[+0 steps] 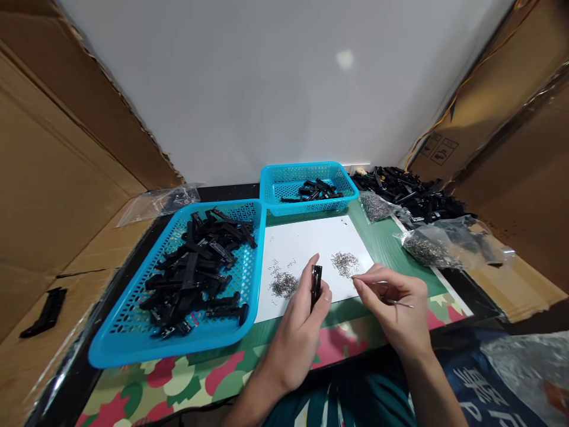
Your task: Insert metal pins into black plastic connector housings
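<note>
My left hand [299, 335] is closed around a narrow black plastic part [316, 283], held upright between thumb and fingers. To its right, my right hand [395, 302] has thumb and index finger pinched together. A thin metal tool [399, 304], like a slim rod, lies across its curled fingers. Whatever sits at the pinched fingertips is too small to make out. Just beyond those fingertips lies a pile of tiny bent metal wires [344, 263] on a white sheet [306, 237]. A second wire pile [284, 284] lies left of my left hand.
A large blue basket [178, 350] of black parts stands at left, a smaller blue basket [311, 207] behind the sheet. Bags of metal pieces [427, 249] and a heap of black parts [409, 193] lie at right. Cardboard walls [66, 112] flank the table.
</note>
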The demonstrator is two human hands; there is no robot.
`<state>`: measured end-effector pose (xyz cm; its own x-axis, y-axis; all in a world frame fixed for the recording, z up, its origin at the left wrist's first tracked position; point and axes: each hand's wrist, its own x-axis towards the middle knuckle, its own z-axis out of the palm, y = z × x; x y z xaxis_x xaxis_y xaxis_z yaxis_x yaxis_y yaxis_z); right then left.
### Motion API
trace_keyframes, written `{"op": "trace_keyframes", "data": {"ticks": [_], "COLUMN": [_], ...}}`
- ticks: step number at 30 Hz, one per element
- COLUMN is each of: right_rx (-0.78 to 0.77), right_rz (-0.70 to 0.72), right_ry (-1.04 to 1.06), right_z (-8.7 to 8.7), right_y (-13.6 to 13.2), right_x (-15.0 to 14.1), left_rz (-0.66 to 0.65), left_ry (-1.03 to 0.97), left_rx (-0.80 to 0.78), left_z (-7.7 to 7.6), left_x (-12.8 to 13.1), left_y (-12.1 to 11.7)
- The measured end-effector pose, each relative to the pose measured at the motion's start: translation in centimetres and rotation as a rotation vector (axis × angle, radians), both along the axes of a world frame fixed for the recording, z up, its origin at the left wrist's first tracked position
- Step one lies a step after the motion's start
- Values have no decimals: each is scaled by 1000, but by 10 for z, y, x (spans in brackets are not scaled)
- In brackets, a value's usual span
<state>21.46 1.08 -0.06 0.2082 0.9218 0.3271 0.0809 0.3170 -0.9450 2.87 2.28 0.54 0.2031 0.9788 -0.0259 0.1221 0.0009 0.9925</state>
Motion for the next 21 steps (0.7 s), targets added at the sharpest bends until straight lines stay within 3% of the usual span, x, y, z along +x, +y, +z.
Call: {"op": "trace_keyframes", "data": {"ticks": [5, 11, 16, 21], "right_rx": [-34, -97, -135, -266], "right_rz": [-18, -94, -69, -155], "right_ry": [-93, -278, -513, -630], "right_z": [1, -1, -7, -12], "right_y": [0, 0, -1, 0], "right_x": [-2, 1, -1, -7], "left_rz": [-239, -94, -147, -175], "left_ry": [208, 376, 531, 718], "left_rx": [26, 219, 412, 419], "left_z": [3, -5, -12, -11], "left_x": [-6, -3, -1, 1], "left_y": [0, 4, -4, -6]}}
